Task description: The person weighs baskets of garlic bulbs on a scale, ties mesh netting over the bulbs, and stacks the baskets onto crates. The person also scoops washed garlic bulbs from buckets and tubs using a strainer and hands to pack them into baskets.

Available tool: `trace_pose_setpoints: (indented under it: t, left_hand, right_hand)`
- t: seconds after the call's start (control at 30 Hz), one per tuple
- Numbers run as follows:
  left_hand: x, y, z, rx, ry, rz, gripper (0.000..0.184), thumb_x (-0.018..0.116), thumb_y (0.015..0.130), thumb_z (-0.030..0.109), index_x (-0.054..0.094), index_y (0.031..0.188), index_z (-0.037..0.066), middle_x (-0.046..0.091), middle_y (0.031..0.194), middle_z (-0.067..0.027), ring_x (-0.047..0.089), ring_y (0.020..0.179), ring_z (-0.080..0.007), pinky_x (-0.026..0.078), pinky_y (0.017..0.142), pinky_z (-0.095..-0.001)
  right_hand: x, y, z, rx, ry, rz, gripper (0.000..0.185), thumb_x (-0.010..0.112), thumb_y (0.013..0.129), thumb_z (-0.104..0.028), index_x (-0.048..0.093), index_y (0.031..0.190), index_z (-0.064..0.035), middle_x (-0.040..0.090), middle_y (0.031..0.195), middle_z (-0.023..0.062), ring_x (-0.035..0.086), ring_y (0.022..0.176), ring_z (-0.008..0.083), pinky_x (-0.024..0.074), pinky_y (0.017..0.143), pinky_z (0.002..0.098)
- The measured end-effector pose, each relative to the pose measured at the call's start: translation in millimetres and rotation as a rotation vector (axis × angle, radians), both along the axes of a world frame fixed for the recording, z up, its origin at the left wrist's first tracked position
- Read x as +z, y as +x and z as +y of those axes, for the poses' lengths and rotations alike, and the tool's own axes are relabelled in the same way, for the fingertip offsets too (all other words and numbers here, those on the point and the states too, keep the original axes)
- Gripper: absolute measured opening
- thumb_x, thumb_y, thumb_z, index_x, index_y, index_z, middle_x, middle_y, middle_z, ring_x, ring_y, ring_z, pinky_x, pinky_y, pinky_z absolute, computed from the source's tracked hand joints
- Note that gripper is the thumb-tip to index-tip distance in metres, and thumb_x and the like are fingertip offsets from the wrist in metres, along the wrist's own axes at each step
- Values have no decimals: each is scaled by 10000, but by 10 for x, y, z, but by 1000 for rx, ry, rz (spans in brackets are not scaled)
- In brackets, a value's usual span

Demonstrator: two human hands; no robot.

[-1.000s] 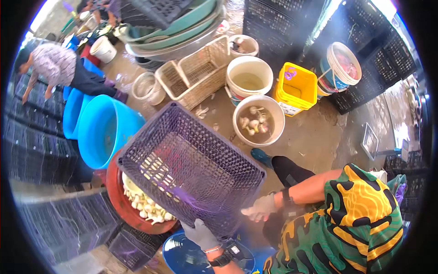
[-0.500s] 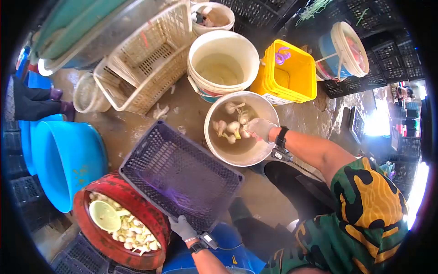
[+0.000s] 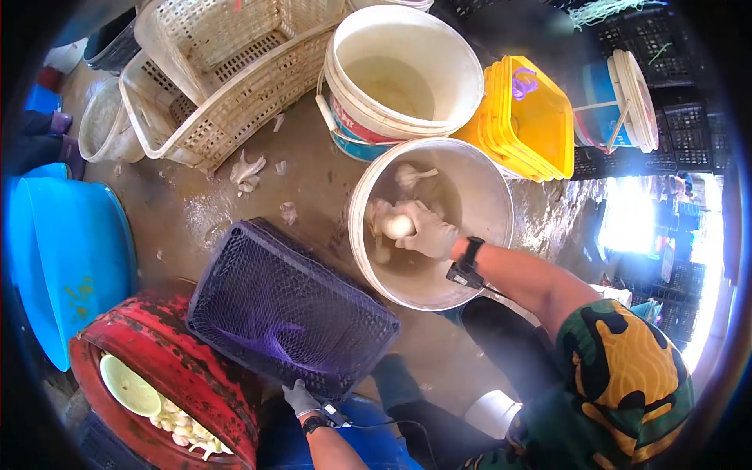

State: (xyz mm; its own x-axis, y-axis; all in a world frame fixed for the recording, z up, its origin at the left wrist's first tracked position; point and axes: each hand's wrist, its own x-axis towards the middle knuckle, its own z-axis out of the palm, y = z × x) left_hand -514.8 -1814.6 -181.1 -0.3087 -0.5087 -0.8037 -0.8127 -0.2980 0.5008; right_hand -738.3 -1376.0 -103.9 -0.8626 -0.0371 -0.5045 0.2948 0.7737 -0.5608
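My right hand point(image 3: 427, 229), in a light glove, reaches into a round white bucket point(image 3: 496, 168) of murky water, its fingers closed round a pale garlic bulb point(image 3: 398, 226). Other bulbs lie in that water, one of them a garlic bulb with a stem point(image 3: 413, 175) near the far side. At the lower edge of a dark purple mesh crate point(image 3: 290, 309), my left hand point(image 3: 301, 398) grips the rim, its fingers partly hidden. The crate is tilted beside a red tub point(image 3: 168, 345), which holds many peeled bulbs point(image 3: 184, 429) and a pale green bowl point(image 3: 131, 385).
Beyond the garlic bucket stand a larger white bucket point(image 3: 403, 78) with water and stacked yellow buckets point(image 3: 540, 117). Cream plastic baskets point(image 3: 235, 98) are at the upper left, a blue tub point(image 3: 70, 258) at the left. Another person's legs point(image 3: 47, 141) show at the left edge.
My right hand has gone from beside the crate into the bucket and closed round a bulb. My left hand stays at the crate, which has tilted further. The view has moved closer to the buckets.
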Motion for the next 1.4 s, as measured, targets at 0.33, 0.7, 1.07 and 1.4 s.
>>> trace_pose_setpoints:
  t: [0.33,0.7,1.07,1.4]
  left_hand:
    - [210,-190,310,16,-144,-23,571,533,817,-15,328,1350,-43,505,1246,-173,548,1055,-280,439,935,-386]
    - [1135,-817,1318,-96,-307,173,463,460,941,211,416,1287,-94,478,1282,-204,481,1154,-272,366,996,-358]
    - [1702,-1560,2466,-305,-125,361,303,527,886,66,533,1158,-66,592,1100,-144,563,978,-209,435,888,-307]
    - [2057,-1498,2514,-296,160,350,367,497,879,97,487,1214,-54,574,1119,-138,584,974,-189,494,844,-291]
  right_hand:
    - [1252,59,-458,189,-358,479,745,765,695,-124,376,1316,5,484,1261,171,516,1160,278,424,978,334]
    - [597,-27,-190,-297,-96,200,425,617,845,-267,520,1188,-36,531,1211,208,528,1124,336,433,944,418]
    - [-292,-323,481,-429,-413,-98,454,683,781,-339,604,1122,-50,663,994,141,620,960,280,481,831,358]
    - [1235,513,-380,301,-402,179,608,676,775,-275,449,1292,-50,492,1281,160,530,1123,308,411,964,404]
